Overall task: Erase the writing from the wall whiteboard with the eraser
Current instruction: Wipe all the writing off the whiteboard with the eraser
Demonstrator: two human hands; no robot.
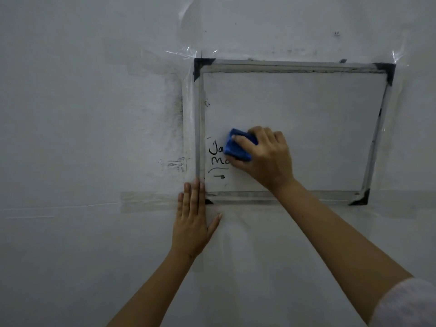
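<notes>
Right sleeve: a pale, fuzzy sleeve cuff [410, 300] sits at the lower right corner, cut off by the picture's edge; the bare forearm runs up from it toward the board.
Left hand: the left hand [194, 220] lies flat on the wall just below the board's lower left corner, its grip wide and holding nothing, thumb splayed to the right; the fingertips [195, 184] reach up over the left frame rail and cover the black corner cap there almost wholly.
Right hand: the right hand [264, 154] presses on the board's lower left part, its grip closed around the blue rectangular foam eraser [237, 148], fingers across the eraser's back.
Eraser: tilted, flat against the board, just right of the writing and covering the ends of its two lines.
Writing: black marker writing [215, 156] at the board's lower left reads "Ja" over "Mo", with a curved underline and a dash with a dot below; the rest of the words is hidden behind the eraser.
Board: the small wall whiteboard with grey metal frame and black corner caps [306, 109] is otherwise bare; the right forearm crosses its bottom rail.
Surroundings: clear tape strips [146, 201] and crinkled film surround the frame; grey smudges [174, 109] mark the white wall [70, 90] beside the left rail, too blurred to read.
</notes>
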